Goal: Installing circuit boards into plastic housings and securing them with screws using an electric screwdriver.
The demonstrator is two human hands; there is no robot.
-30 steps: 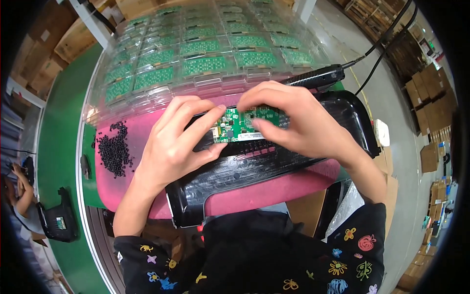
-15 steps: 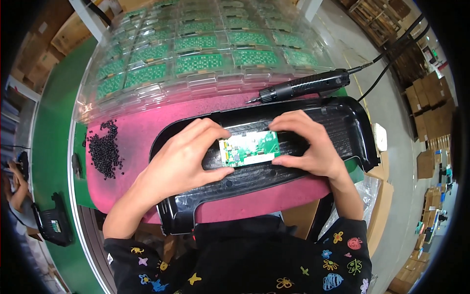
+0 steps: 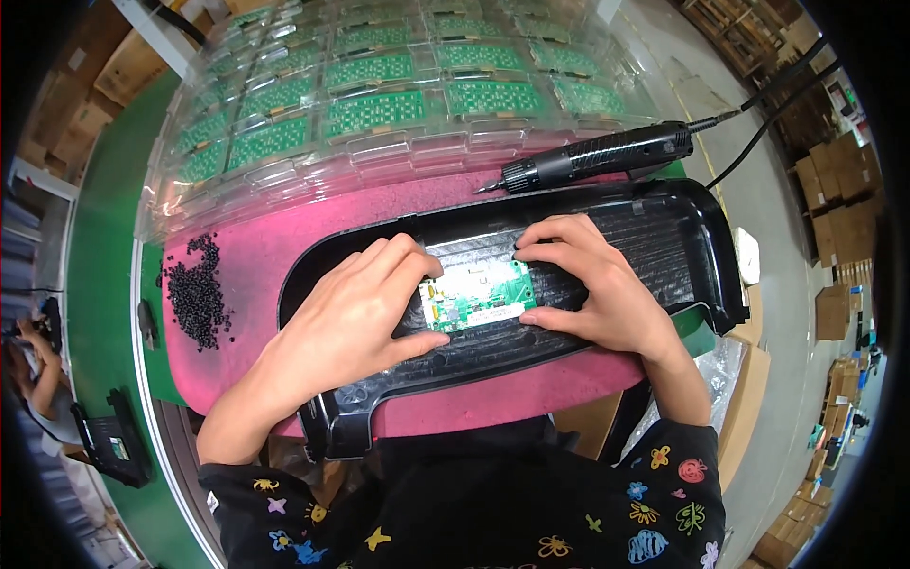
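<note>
A small green circuit board (image 3: 477, 293) is held by its two short ends over the middle of a long black plastic housing (image 3: 626, 232). My left hand (image 3: 355, 303) grips the board's left end between thumb and fingers. At the right end, the fingertips and thumb of my right hand (image 3: 597, 289) pinch its corners. Glare whitens part of the board's face. Whether the board rests on the housing floor I cannot tell. The housing lies open side up on a pink mat (image 3: 251, 237).
Beyond the housing lies a black electric screwdriver (image 3: 597, 159), its cable running off right. Clear plastic trays (image 3: 379, 156) of green circuit boards are stacked at the back. A pile of small black screws (image 3: 197, 294) sits at left. Another person's arm (image 3: 43, 370) shows far left near a similar black housing (image 3: 112, 441).
Both hands keep their hold on the board, which appears slightly lower and further left. The housing has shifted a little to the left in the picture.
</note>
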